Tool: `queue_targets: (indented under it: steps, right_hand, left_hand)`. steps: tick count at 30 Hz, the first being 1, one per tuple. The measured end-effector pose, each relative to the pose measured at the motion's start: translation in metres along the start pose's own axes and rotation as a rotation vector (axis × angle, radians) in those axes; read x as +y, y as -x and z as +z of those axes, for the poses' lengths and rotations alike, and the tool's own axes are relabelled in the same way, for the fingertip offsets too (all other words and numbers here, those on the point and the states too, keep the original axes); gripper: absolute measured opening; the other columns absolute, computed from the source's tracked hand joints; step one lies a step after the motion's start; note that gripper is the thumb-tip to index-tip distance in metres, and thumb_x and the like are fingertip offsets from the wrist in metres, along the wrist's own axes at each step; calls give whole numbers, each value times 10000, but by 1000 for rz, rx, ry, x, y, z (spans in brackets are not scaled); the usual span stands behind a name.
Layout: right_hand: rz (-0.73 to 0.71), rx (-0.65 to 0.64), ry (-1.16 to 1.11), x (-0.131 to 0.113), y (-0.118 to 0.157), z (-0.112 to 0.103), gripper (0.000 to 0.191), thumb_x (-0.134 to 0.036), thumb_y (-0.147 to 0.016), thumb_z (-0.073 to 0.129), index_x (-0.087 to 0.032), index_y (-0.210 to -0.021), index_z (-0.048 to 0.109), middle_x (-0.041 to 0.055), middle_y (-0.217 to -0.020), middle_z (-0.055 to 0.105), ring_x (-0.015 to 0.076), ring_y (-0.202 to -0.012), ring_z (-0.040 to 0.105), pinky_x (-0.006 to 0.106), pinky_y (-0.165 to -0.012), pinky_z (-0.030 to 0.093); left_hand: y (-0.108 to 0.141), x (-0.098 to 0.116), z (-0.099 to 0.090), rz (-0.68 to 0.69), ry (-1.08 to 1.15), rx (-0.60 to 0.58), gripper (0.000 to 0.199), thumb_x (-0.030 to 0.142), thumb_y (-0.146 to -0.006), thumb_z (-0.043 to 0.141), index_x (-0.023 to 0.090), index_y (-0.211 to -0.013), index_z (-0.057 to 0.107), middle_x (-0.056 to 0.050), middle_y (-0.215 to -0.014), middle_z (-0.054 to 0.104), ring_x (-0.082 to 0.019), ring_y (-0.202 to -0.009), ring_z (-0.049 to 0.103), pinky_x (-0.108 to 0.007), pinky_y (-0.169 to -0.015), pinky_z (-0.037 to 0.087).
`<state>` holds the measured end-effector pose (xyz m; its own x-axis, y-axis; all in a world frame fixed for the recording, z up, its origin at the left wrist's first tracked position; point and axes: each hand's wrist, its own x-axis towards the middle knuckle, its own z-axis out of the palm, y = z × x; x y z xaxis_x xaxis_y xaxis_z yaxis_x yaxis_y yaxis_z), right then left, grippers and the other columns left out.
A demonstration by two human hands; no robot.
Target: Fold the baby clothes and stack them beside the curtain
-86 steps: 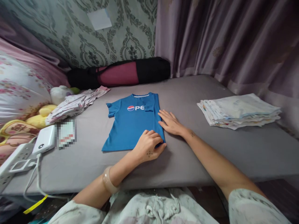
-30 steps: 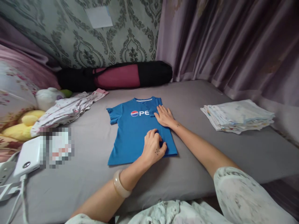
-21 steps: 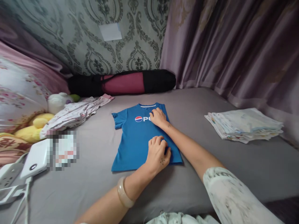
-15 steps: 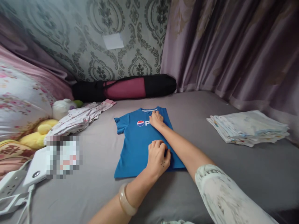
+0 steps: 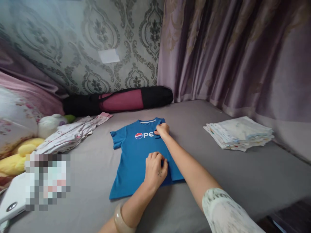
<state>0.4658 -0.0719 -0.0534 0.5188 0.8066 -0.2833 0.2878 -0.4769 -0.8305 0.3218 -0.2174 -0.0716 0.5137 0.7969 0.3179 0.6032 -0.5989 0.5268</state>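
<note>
See blue T-shirt (image 5: 133,168) flat at centre of grey sheet (image 5: 233,174), with right side folded inward. Pinching sleeve (image 5: 157,136) with right hand (image 5: 163,129), apparently to control loose cloth; nearer, curling left hand (image 5: 155,170) with fingers together over lower front, probably steadying.

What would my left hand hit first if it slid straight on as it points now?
Probably your right hand, just ahead at the blue shirt's upper part, though depth is unclear.

Right hand (image 5: 163,129) on shirt (image 5: 133,165), fingers (image 5: 157,132) now curled
</note>
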Motion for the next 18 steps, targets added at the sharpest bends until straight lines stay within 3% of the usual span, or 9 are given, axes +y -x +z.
queue_targets:
  steps: [4, 9, 18]
  right_hand:
    - [149, 36, -301, 3, 1, 1, 174, -108, -928, 464, -61, -977, 625, 61, -606, 655, 149, -525, 688, 206, -531, 599]
    - [284, 13, -548, 3, 6, -6, 191, -65, -902, 495, -17, -1068, 576, 61, -624, 666, 126, -467, 657, 197, -525, 600]
    - [430, -96, -638, -1, -2, -18, 172, -105, -961, 444, -15, -1030, 574, 37, -561, 625, 96, -377, 582, 164, -415, 535]
  left_hand:
    - [0, -1, 0, 10, 8, 11, 120, 206, -886, 490, 217, -789, 561, -52, -930, 644, -233, -934, 572, -378, -787, 440]
    - [0, -2, 0, 13, 3, 15, 113, 207, -879, 502, 221, -785, 564, -50, -926, 653, -232, -923, 572, -380, -796, 447]
    - [-1, -3, -1, 16, -4, -1, 124, 218, -890, 497, 215, -795, 577, -53, -940, 663, -235, -949, 580, -378, -804, 456]
